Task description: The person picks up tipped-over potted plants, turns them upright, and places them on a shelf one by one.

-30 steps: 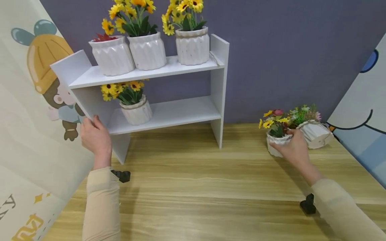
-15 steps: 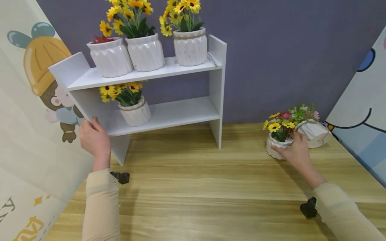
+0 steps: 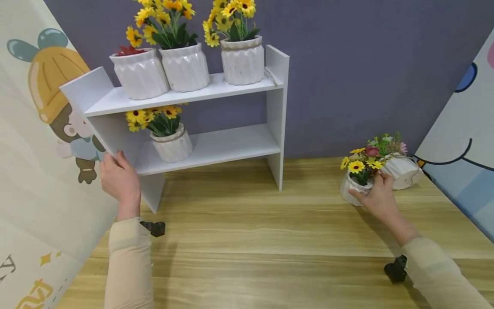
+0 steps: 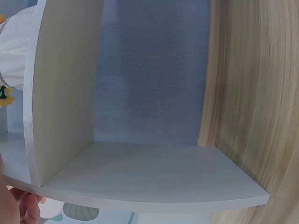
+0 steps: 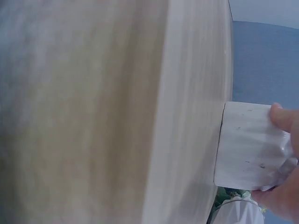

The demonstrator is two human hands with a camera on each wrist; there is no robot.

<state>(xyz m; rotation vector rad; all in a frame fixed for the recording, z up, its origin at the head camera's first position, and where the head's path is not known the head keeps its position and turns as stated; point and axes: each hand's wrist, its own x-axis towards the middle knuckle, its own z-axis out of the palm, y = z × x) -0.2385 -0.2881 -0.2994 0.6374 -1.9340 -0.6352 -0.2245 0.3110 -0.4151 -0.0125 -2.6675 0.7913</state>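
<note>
My left hand (image 3: 120, 179) grips the left side panel of a white two-tier shelf (image 3: 216, 145). In the left wrist view, its curled fingers (image 4: 32, 207) lie at the panel's outer edge. My right hand (image 3: 377, 195) holds a white ridged flowerpot (image 3: 349, 193) with yellow and red flowers, thumb and fingers on opposite sides. In the right wrist view, this flowerpot (image 5: 250, 144) stands on the wooden table (image 3: 262, 240). Behind it a second white flowerpot (image 3: 403, 171), with green, white and pink flowers, lies tipped on its side.
On the top tier stand three white flowerpots, among them the right one (image 3: 243, 62) with yellow flowers. A smaller flowerpot (image 3: 173, 145) with yellow flowers stands on the lower tier, at the left. A purple-grey wall (image 3: 347, 77) rises behind the table.
The flowers in the right hand's flowerpot have shifted to the right, and the pot has turned slightly in the grip. The left hand keeps its hold on the shelf. The head view has shifted slightly.
</note>
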